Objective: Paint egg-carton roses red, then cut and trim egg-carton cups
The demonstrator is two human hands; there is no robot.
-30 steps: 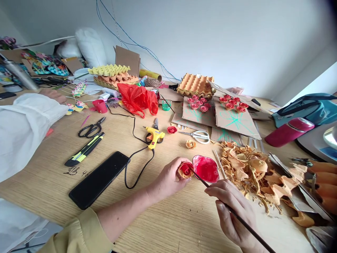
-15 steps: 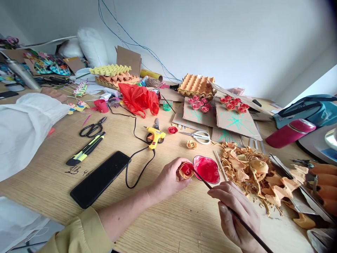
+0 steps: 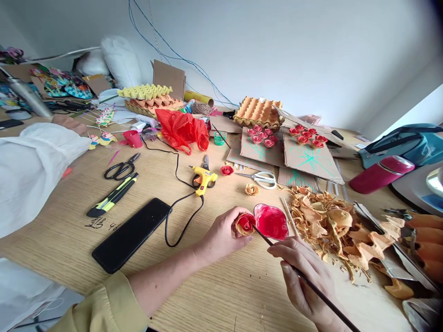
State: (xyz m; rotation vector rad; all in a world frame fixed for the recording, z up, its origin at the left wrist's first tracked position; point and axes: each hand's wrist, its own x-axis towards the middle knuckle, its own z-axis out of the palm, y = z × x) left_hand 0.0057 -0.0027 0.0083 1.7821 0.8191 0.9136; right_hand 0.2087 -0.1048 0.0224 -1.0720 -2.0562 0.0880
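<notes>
One part-red rose point(image 3: 246, 222) held in your left hand point(image 3: 226, 233), one brush point(image 3: 321, 295) gripped in your right hand point(image 3: 306, 275). Looks like you're mid-painting; bare outer petals point(image 3: 246, 233) probably want light strokes next.

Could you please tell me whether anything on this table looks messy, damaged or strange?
Yes: right of the red dish, torn orange carton scraps lie heaped loosely on the tabletop, which looks untidy. Also, the yellow glue gun lies over black-handled scissors instead of beside them.

Downward head view across table point(image 3: 214, 299)
</notes>
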